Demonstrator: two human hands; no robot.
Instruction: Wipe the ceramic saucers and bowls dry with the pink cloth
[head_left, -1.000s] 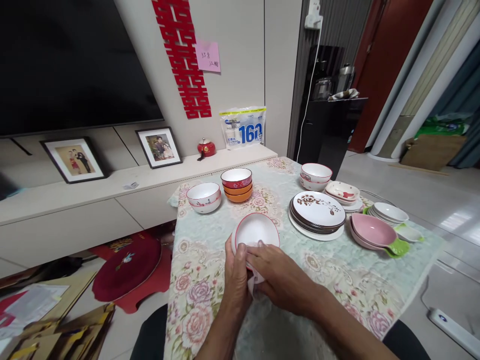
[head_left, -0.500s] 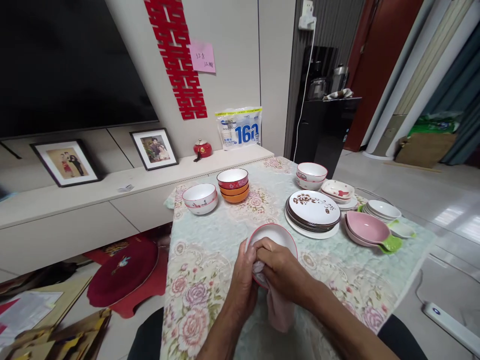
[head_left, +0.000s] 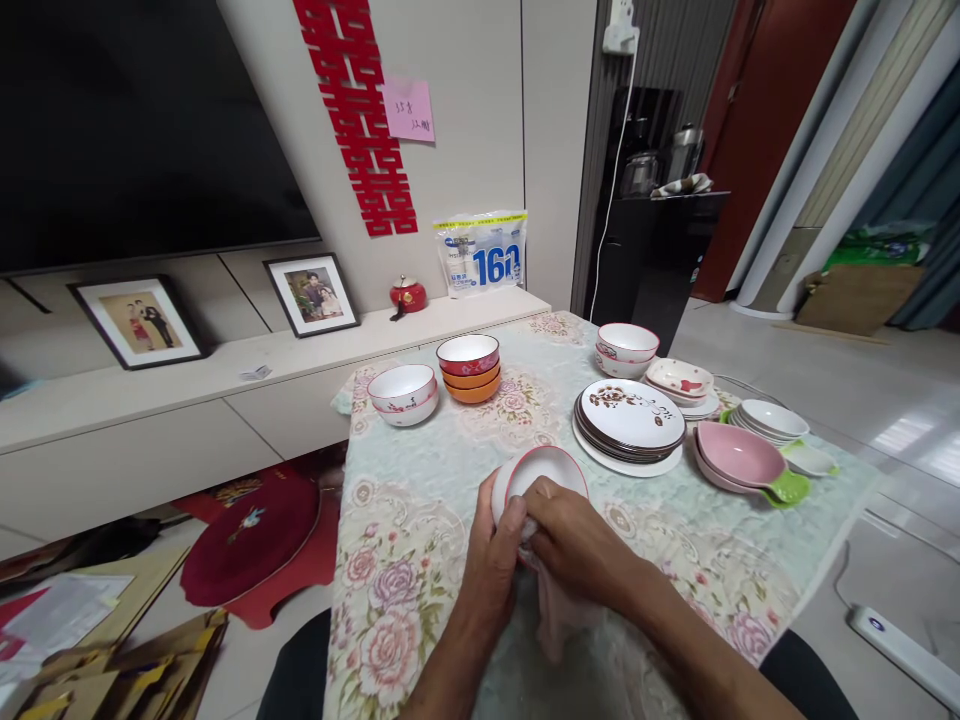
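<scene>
A white bowl point(head_left: 559, 466) with a red rim is tilted above the near part of the table. My left hand point(head_left: 496, 535) grips it by its left side, the thumb over the rim. My right hand point(head_left: 574, 535) is closed around a pale pink cloth point(head_left: 559, 610), pressed inside the bowl at its near side. Part of the cloth hangs down below my right hand. The bowl's near side and my right fingertips are partly hidden.
On the flowered tablecloth point(head_left: 420, 480) stand white bowls point(head_left: 405, 400), red and orange bowls point(head_left: 469, 370), a plate stack point(head_left: 630, 420), pink dishes point(head_left: 739, 460), small white dishes point(head_left: 772, 418) and more bowls point(head_left: 626, 350). A red stool point(head_left: 255, 540) stands left.
The bowl has been turned in my left hand and tilts more to the right, showing more of its outer left side. My right hand has shifted slightly with the cloth.
</scene>
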